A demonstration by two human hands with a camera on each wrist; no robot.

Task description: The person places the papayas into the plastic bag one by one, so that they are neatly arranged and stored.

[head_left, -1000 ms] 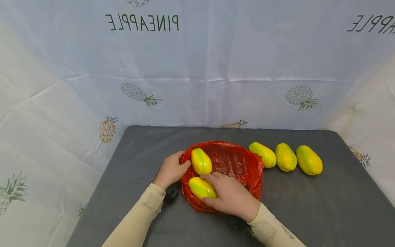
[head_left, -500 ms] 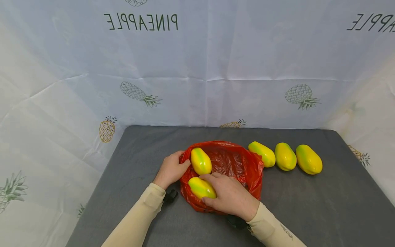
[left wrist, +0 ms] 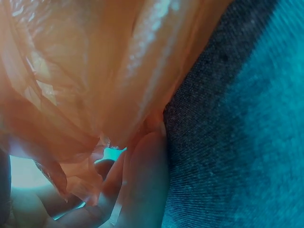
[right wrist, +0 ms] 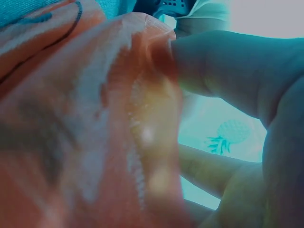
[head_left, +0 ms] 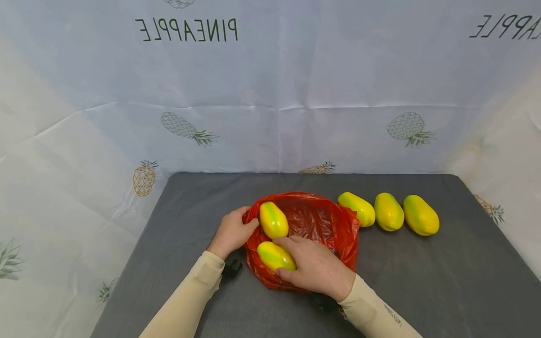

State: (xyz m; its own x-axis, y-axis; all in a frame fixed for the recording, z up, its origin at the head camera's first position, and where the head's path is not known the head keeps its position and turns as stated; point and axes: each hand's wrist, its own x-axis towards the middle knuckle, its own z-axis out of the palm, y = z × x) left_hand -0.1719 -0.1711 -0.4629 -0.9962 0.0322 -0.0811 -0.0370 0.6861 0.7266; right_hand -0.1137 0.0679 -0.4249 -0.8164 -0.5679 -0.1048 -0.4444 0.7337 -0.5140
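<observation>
A red plastic bag (head_left: 313,220) lies on the table with its mouth spread wide. Its left rim is pinched by my left hand (head_left: 232,232); the left wrist view shows thumb and fingers around the gathered plastic (left wrist: 85,183). My right hand (head_left: 319,263) reaches over the near rim and grips a yellow-green papaya (head_left: 274,256) at the front of the bag. Just behind it, a second papaya (head_left: 274,219) rests inside against the left wall. In the right wrist view, the bag's side (right wrist: 85,128) covers much of the held papaya.
To the right of the bag, three more papayas stand in a row: one close to the bag (head_left: 358,209), a middle one (head_left: 389,212) and a right one (head_left: 421,216). The table has a dark grey cover (head_left: 422,281). A pineapple-print curtain (head_left: 253,80) hangs behind it.
The head view has shifted slightly. Both hands, the bag and the papayas keep their places relative to one another.
</observation>
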